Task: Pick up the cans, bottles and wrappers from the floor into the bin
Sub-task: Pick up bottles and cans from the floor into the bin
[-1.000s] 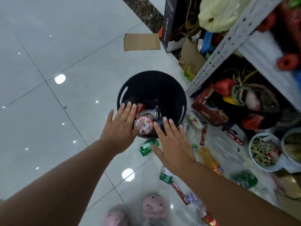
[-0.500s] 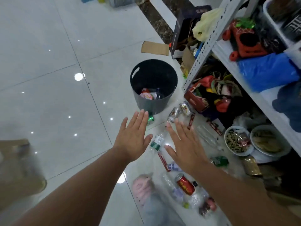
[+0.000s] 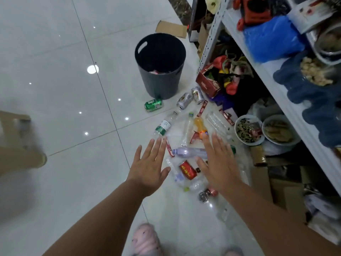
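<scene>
A dark round bin [image 3: 160, 78] stands on the white tiled floor, some rubbish visible inside. Litter lies between it and me: a green can [image 3: 153, 104], two silver cans [image 3: 184, 100], a clear bottle with a green label [image 3: 164, 126], an orange bottle [image 3: 199, 125], a purple-tinted bottle [image 3: 190, 152], a red can [image 3: 187, 170], red wrappers [image 3: 202, 108] and more clear bottles. My left hand [image 3: 150, 167] hovers flat, fingers spread, just left of the red can. My right hand [image 3: 217, 163] is spread above the purple bottle. Neither hand holds anything.
A metal shelf rack [image 3: 273, 84] crowded with goods runs along the right, with two bowls [image 3: 248, 129] and cardboard boxes [image 3: 287, 189] at its foot. A cardboard sheet [image 3: 171, 28] lies behind the bin. A wooden stool [image 3: 16, 143] is at left. My pink slippers [image 3: 146, 239] are below.
Both hands have drawn back from the bin's rim to above the litter nearer me. The view has pulled back and up, so the bin now stands farther off.
</scene>
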Demonstrator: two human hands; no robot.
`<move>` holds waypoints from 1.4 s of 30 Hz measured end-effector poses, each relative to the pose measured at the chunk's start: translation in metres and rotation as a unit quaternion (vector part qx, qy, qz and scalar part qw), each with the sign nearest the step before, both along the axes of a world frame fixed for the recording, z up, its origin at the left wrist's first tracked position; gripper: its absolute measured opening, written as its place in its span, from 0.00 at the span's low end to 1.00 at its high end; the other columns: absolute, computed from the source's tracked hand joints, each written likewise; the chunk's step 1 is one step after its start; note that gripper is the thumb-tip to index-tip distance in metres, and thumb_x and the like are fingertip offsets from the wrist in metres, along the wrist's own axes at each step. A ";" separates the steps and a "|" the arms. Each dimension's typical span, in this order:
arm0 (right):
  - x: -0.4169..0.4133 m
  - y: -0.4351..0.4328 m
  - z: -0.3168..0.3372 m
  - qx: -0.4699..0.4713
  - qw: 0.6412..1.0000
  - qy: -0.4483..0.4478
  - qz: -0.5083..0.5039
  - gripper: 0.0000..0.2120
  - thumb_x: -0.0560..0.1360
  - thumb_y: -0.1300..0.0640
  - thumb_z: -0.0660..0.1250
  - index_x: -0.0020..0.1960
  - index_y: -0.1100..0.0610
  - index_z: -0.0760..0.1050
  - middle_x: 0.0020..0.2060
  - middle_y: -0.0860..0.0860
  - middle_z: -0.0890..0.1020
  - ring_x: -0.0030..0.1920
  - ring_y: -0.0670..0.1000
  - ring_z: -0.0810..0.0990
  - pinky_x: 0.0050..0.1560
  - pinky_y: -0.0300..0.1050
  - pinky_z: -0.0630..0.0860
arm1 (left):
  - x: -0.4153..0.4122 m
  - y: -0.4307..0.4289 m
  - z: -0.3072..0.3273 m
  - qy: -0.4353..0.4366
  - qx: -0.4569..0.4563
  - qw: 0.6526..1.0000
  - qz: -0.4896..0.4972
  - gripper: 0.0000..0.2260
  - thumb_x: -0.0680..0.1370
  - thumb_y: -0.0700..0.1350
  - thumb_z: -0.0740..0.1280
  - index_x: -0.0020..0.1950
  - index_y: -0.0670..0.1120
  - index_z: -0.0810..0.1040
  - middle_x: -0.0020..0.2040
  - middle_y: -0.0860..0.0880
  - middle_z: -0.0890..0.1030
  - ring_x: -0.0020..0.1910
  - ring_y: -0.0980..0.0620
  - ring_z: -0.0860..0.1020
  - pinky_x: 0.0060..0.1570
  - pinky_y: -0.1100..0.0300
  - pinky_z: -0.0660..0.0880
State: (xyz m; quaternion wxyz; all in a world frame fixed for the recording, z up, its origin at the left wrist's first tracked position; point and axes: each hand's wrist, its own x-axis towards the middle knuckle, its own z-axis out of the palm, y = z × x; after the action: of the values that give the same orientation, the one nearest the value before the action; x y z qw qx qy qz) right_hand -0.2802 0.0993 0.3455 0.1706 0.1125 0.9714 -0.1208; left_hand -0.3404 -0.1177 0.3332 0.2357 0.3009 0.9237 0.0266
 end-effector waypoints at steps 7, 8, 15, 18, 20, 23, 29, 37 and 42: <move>0.126 0.107 -0.029 -0.008 0.999 -0.037 -0.027 0.35 0.78 0.39 0.53 0.77 0.49 0.39 0.77 0.55 0.43 0.76 0.53 0.43 0.74 0.53 0.46 | 0.122 0.092 -0.041 -0.033 -0.002 0.998 0.051 0.31 0.79 0.62 0.42 0.72 0.50 0.27 0.75 0.50 0.31 0.75 0.49 0.34 0.73 0.47 0.37; 0.144 0.122 -0.037 0.000 0.999 -0.041 -0.021 0.36 0.78 0.39 0.53 0.77 0.50 0.39 0.77 0.55 0.44 0.76 0.54 0.44 0.74 0.53 0.46 | 0.140 0.110 -0.050 -0.041 0.005 0.997 0.059 0.31 0.80 0.61 0.42 0.73 0.49 0.28 0.76 0.49 0.32 0.75 0.50 0.34 0.73 0.48 0.37; 0.259 0.155 -0.129 -0.048 0.990 -0.114 -0.067 0.40 0.75 0.39 0.59 0.77 0.47 0.39 0.77 0.54 0.44 0.76 0.54 0.47 0.73 0.52 0.50 | 0.242 0.164 -0.133 -0.101 0.003 0.992 0.080 0.32 0.80 0.60 0.47 0.76 0.47 0.34 0.77 0.49 0.37 0.76 0.51 0.37 0.73 0.49 0.40; 0.287 0.146 -0.186 -0.066 0.985 -0.127 -0.097 0.42 0.74 0.39 0.61 0.76 0.48 0.38 0.77 0.54 0.44 0.76 0.54 0.48 0.74 0.52 0.51 | 0.265 0.165 -0.185 -0.124 -0.024 0.990 0.057 0.33 0.80 0.60 0.48 0.76 0.47 0.33 0.77 0.48 0.36 0.76 0.50 0.38 0.74 0.49 0.40; 0.299 0.141 -0.227 -0.084 0.978 -0.133 -0.135 0.44 0.74 0.40 0.63 0.76 0.50 0.38 0.77 0.56 0.46 0.76 0.55 0.49 0.73 0.52 0.55 | 0.271 0.168 -0.221 -0.125 -0.032 0.991 0.046 0.34 0.80 0.60 0.50 0.76 0.46 0.35 0.78 0.48 0.38 0.77 0.50 0.40 0.74 0.48 0.43; 0.311 0.135 -0.287 -0.103 0.964 -0.152 -0.191 0.46 0.74 0.41 0.64 0.76 0.55 0.36 0.77 0.59 0.48 0.75 0.57 0.53 0.71 0.52 0.59 | 0.280 0.177 -0.274 -0.123 -0.021 0.990 0.067 0.35 0.80 0.58 0.55 0.77 0.46 0.39 0.79 0.47 0.42 0.77 0.49 0.44 0.74 0.48 0.47; 0.292 0.134 -0.387 -0.107 0.915 -0.088 -0.380 0.47 0.72 0.41 0.66 0.77 0.56 0.40 0.72 0.58 0.64 0.67 0.61 0.68 0.59 0.54 0.69 | 0.271 0.205 -0.368 -0.090 0.037 0.993 0.060 0.38 0.77 0.53 0.64 0.78 0.45 0.44 0.78 0.44 0.51 0.76 0.47 0.51 0.74 0.49 0.50; 0.261 0.161 -0.463 -0.183 0.827 0.017 -0.532 0.40 0.69 0.40 0.71 0.69 0.60 0.59 0.64 0.60 0.73 0.61 0.60 0.74 0.50 0.43 0.68 | 0.245 0.227 -0.443 -0.036 0.082 0.989 0.116 0.38 0.71 0.51 0.72 0.74 0.40 0.57 0.65 0.39 0.68 0.60 0.39 0.70 0.56 0.46 0.69; 0.260 0.160 -0.454 -0.211 0.806 0.017 -0.553 0.36 0.66 0.44 0.75 0.64 0.61 0.64 0.60 0.56 0.76 0.57 0.57 0.76 0.49 0.42 0.69 | 0.250 0.212 -0.441 -0.066 0.100 0.978 0.171 0.24 0.73 0.46 0.69 0.63 0.39 0.66 0.58 0.39 0.71 0.53 0.38 0.73 0.47 0.48 0.69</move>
State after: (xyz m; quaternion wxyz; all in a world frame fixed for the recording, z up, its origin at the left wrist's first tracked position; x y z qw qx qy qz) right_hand -0.0204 0.2588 -0.1089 0.0775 0.5899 0.6978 -0.3988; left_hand -0.0906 0.0946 -0.1079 0.2571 0.1585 0.9364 0.1784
